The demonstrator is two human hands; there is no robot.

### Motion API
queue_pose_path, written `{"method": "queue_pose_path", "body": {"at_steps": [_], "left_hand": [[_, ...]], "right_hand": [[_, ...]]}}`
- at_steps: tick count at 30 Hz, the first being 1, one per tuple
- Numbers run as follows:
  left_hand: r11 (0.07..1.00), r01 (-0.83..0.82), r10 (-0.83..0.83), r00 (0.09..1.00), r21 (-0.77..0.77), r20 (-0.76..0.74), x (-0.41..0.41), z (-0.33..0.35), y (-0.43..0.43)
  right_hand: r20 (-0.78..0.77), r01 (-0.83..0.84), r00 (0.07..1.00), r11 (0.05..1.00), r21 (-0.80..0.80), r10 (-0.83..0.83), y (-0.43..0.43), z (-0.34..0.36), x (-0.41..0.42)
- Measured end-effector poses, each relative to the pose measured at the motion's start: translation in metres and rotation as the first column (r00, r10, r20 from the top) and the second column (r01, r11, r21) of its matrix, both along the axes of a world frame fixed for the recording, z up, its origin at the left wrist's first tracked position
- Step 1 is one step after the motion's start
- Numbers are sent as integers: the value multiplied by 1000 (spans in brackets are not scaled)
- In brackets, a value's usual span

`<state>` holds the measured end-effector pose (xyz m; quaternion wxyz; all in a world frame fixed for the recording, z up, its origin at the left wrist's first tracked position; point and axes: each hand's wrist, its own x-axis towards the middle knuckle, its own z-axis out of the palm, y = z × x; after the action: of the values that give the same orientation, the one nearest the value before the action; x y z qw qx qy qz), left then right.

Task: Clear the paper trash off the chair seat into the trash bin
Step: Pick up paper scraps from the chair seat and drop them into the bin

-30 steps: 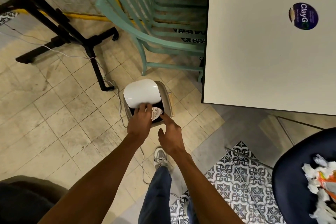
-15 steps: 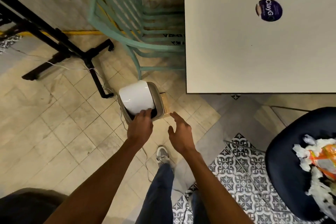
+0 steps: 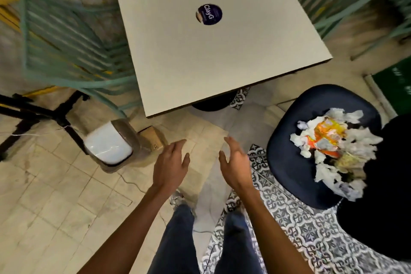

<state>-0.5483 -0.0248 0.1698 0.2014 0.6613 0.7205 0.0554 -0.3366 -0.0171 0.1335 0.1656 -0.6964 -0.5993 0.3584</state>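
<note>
Floating over the floor, the left hand (image 3: 170, 168) and the right hand (image 3: 235, 167) have their fingers spread out and hold nothing. The paper trash (image 3: 355, 138) sits in a pile on the dark chair seat (image 3: 287, 158), off to the right of the right hand, with an orange wrapper (image 3: 327, 133) in it. The trash bin (image 3: 124, 127) stands left of the left hand, its white lid (image 3: 107, 145) on top. A small brown box (image 3: 152, 139) sits between the bin and the left hand. The table (image 3: 200, 51) is past the fingertips.
</note>
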Motion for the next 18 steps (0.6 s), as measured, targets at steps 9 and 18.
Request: {"method": "queue_pose_path", "body": {"at_steps": [9, 18], "left_hand": [[979, 204, -203, 973, -1, 110, 220, -6, 11], [858, 483, -443, 869, -177, 221, 367, -69, 23]], "right_hand": [[41, 216, 976, 976, -22, -215, -29, -20, 224], [138, 392, 917, 909, -142, -374, -53, -69, 348]]}}
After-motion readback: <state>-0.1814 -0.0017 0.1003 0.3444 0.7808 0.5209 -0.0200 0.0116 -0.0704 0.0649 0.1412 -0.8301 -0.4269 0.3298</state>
